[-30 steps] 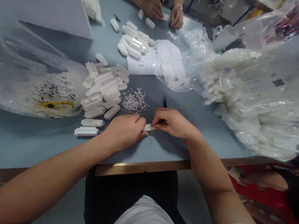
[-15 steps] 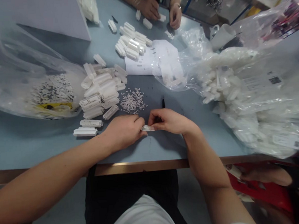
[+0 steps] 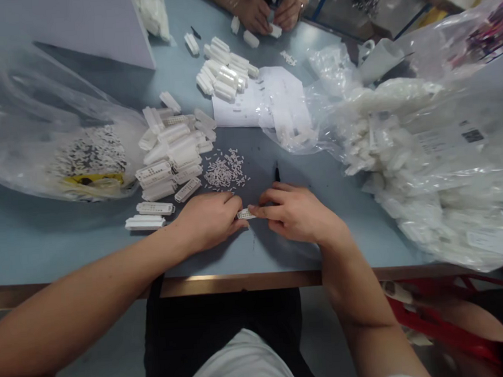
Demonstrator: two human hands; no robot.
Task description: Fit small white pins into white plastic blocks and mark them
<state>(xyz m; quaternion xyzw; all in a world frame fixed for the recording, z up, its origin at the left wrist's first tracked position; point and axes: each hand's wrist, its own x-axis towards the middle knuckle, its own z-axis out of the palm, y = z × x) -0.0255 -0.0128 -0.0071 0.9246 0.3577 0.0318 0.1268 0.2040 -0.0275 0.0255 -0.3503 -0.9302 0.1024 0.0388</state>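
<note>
Near the front edge of the bench, about midway along it, both hands meet over one small white housing. The left hand has its grip closed on the housing's left end, with the knuckles low over the bench. The right hand pinches the other end between thumb and forefinger. Whether a small piece sits between those fingertips I cannot tell. To my eye this goes best with the left wrist planted, so the housing lies level and does not twist, and with the right pressing straight along it. The heap of tiny white pieces lies just behind the hands. The pile of housings is further left.
</note>
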